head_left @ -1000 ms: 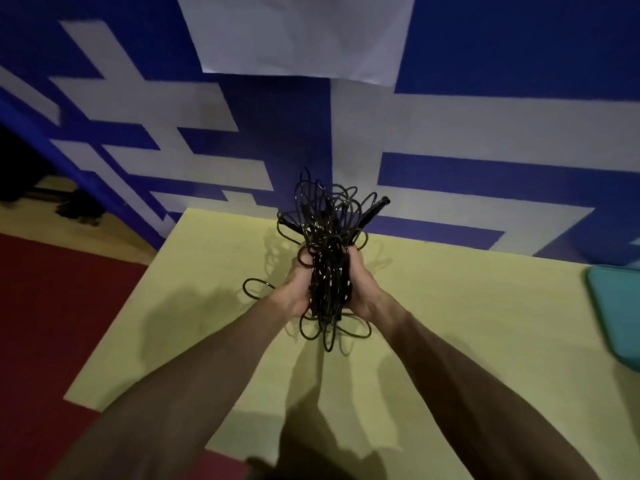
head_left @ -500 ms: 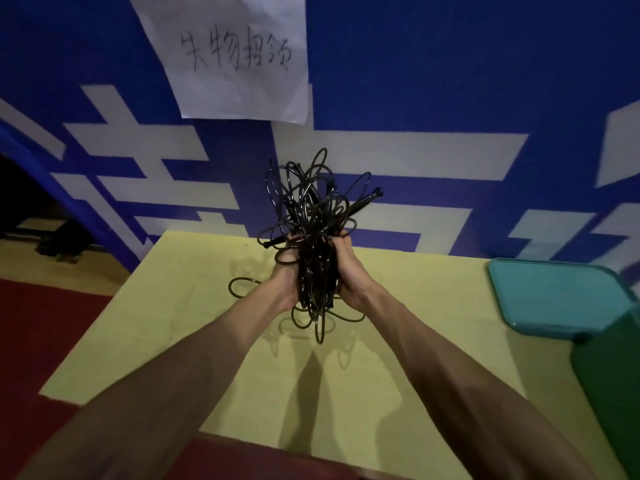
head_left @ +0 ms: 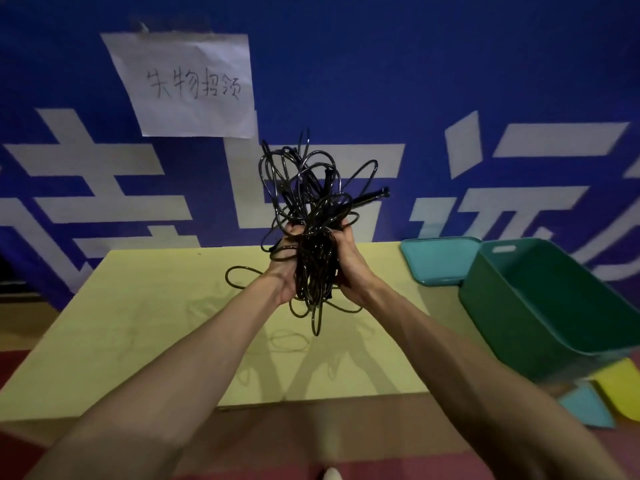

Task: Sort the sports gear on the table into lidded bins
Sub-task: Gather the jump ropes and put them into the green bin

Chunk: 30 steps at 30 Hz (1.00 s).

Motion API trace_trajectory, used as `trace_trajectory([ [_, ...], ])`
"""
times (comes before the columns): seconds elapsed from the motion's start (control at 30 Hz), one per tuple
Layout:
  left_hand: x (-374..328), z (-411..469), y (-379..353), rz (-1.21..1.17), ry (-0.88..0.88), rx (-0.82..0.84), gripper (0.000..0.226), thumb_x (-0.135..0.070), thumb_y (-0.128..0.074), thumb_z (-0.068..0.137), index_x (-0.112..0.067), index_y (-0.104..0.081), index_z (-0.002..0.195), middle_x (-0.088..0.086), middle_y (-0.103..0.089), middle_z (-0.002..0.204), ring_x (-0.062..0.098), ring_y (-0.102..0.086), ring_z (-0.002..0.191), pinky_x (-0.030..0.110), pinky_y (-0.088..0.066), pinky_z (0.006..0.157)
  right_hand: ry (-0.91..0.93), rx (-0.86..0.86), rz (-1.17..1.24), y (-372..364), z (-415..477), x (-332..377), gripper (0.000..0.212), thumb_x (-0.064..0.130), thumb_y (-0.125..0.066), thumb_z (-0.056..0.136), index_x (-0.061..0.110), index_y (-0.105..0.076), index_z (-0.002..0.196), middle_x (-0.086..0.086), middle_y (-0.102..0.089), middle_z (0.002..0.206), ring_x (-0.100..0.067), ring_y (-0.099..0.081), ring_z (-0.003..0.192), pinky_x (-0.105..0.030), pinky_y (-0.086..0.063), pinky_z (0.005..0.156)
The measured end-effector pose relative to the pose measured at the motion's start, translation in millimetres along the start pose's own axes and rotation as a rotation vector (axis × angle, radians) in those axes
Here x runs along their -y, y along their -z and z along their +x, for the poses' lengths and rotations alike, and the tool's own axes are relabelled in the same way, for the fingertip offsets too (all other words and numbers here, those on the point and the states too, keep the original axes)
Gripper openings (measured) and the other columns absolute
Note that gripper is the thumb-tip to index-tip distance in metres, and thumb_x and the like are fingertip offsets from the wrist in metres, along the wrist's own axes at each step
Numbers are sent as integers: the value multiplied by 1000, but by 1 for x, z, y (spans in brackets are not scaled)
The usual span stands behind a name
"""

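A tangled bundle of black jump ropes [head_left: 313, 216] with black handles is held up above the yellow table [head_left: 145, 327]. My left hand [head_left: 287, 268] grips the bundle from the left and my right hand [head_left: 348, 261] grips it from the right, both closed around its middle. Loops hang below my hands and one loop sticks out to the left. An open dark green bin [head_left: 540, 303] stands on the table's right end, to the right of my hands. Its teal lid [head_left: 440, 261] lies flat behind it.
A blue wall with white characters and a taped paper sign [head_left: 187, 84] rises right behind the table. Yellow and teal flat pieces [head_left: 609, 393] lie low at the right, past the bin. The floor is red, and a shoe tip [head_left: 330, 474] shows at the bottom.
The view has swung right and up, bringing the green bin and its teal lid into sight. My hands have lifted the rope bundle higher, still gripping it the same way.
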<state>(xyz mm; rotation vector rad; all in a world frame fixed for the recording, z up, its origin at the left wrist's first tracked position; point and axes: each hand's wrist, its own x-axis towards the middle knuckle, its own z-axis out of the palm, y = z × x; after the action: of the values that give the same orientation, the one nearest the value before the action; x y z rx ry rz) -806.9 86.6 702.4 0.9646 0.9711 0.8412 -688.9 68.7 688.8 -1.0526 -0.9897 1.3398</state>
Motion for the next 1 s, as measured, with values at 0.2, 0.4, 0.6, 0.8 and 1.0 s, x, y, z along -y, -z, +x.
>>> trace_trajectory([
  [0.2,13,-22,-63,38,-22,129,53,-48,-36,97,-8,-59,123,15,-64,112,28,-61,96,40,-51,77,62,-106,-9,46,-57,22,33,37,-43,98,42,-40,130,1,-64,126,-20,-61,116,-39,-52,84],
  [0.4,24,-33,-152,68,-60,252,50,-47,-34,98,-11,-60,121,10,-65,107,25,-62,95,36,-53,74,100,-228,35,118,-102,48,41,36,-48,95,38,-39,136,0,-66,123,-20,-62,115,-46,-52,93],
  [0.6,50,-39,-282,-1,-54,360,33,-34,-39,97,-13,-64,95,7,-64,91,18,-62,78,31,-51,71,139,-292,106,233,-151,80,41,33,-50,96,33,-41,136,-1,-69,118,-19,-66,109,-41,-52,92],
  [0.8,78,-40,-408,-90,24,444,34,-34,-38,97,-10,-62,92,9,-62,90,20,-59,80,32,-48,75,162,-315,32,350,-197,115,49,41,-57,87,37,-42,134,-2,-69,117,-20,-64,111,-44,-51,95],
  [1.0,98,-21,-480,-68,27,420,32,-33,-39,97,-10,-62,97,10,-63,93,23,-59,87,36,-48,83,132,-298,-46,429,-206,131,51,54,-65,76,53,-46,123,-4,-66,123,-24,-61,117,-49,-47,100],
])
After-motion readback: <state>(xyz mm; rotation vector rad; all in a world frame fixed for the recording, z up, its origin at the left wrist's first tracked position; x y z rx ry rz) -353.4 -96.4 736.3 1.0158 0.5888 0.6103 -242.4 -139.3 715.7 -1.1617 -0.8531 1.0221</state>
